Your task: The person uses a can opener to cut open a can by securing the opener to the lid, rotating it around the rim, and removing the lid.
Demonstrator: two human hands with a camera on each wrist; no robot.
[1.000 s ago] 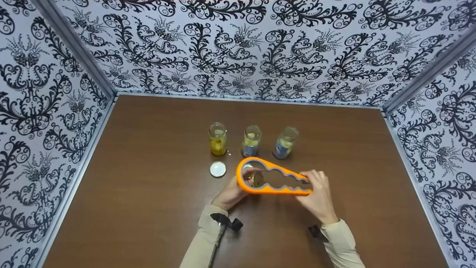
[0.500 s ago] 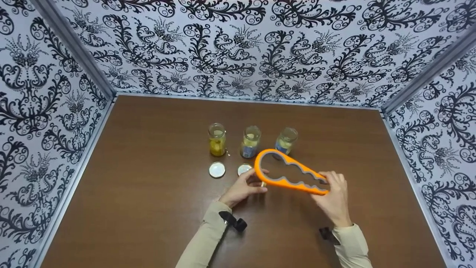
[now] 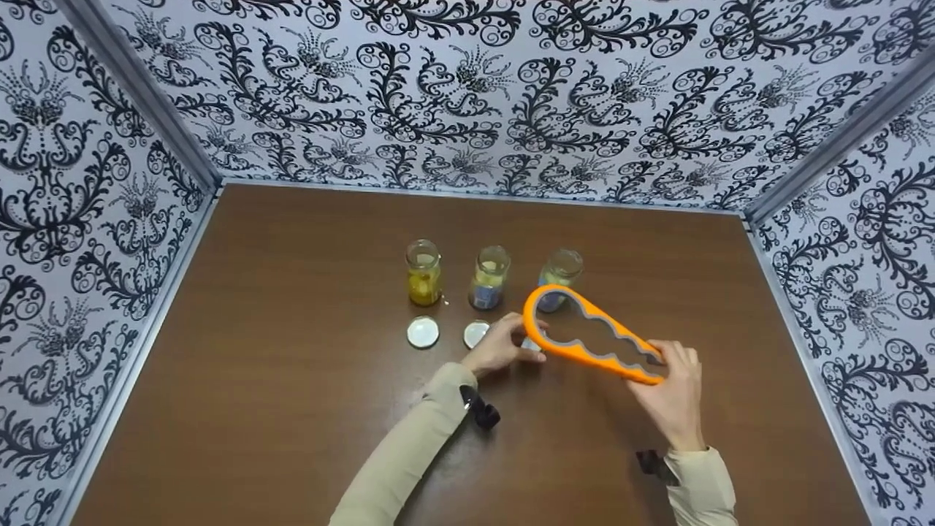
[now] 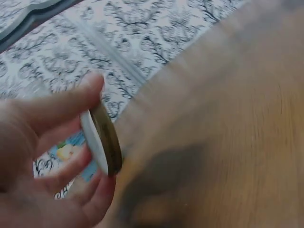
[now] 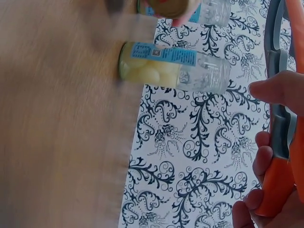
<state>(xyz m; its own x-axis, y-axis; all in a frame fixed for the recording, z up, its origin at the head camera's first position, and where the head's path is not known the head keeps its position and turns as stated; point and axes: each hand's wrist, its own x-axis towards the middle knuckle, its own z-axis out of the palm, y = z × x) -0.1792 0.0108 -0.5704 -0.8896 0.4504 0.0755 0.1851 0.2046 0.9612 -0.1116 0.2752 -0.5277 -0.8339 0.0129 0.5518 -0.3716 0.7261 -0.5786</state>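
My left hand (image 3: 500, 347) pinches a jar lid (image 4: 108, 142) by its edge. The lid has a gold rim and a white inside, and it is tilted on edge in the left wrist view. My right hand (image 3: 673, 387) grips the narrow end of an orange jar opener (image 3: 584, 356) with a grey scalloped lining. The opener's rounded end overlaps the left fingertips and the right-hand jar (image 3: 561, 274) in the head view. That jar stands without a lid just beyond the left hand, pale pieces inside and a blue label on it.
A middle open jar (image 3: 488, 283) and a left open jar (image 3: 424, 283) stand in line with it. Two lids lie white side up, a left lid (image 3: 423, 332) and a middle lid (image 3: 475, 334). Patterned walls enclose the brown table (image 3: 292, 329).
My left hand has moved right with the lid, past the middle lid on the table. The right hand and opener have shifted right, and the opener's rounded end has risen in the view.
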